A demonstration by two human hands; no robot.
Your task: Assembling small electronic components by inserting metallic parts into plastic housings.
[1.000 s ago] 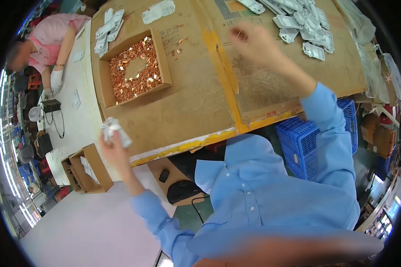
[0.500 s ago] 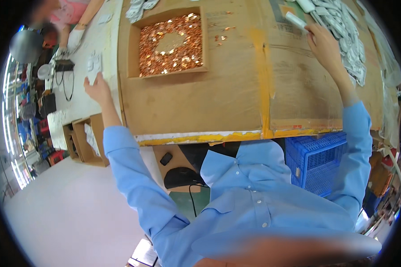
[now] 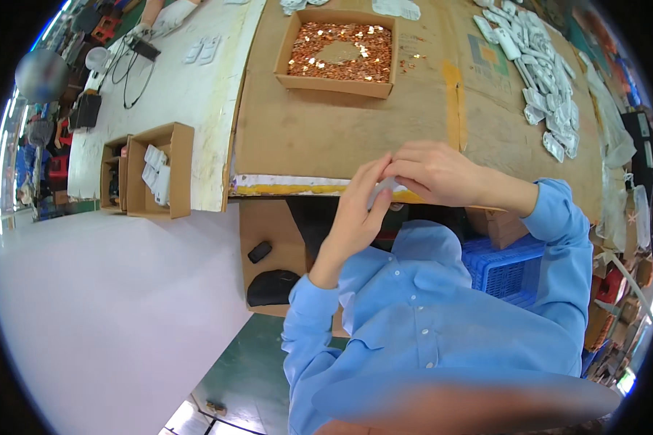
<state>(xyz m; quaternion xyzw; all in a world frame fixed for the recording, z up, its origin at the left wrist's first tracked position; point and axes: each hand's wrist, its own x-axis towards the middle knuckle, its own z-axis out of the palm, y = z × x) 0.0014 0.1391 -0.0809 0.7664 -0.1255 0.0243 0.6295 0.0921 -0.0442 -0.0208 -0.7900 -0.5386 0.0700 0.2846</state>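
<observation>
My left hand [image 3: 359,214] and my right hand [image 3: 432,170] meet close in front of my chest, at the near edge of the cardboard-covered table [image 3: 326,138]. Between their fingers they pinch a small white plastic packet [image 3: 386,190], mostly hidden by the fingers. A shallow cardboard tray [image 3: 335,81] full of small copper-coloured parts stands further back on the table. A heap of several white packets [image 3: 544,87] lies at the right rear of the table.
A white table [image 3: 174,94] adjoins on the left, where another person's gloved hand [image 3: 168,16] works near black cables. An open cardboard box [image 3: 159,174] with white packets stands beside it. A blue crate [image 3: 504,264] sits under the table by my right arm.
My left hand came in from the far left and my right hand came back from the packet heap; both now meet at the table's near edge on a white packet.
</observation>
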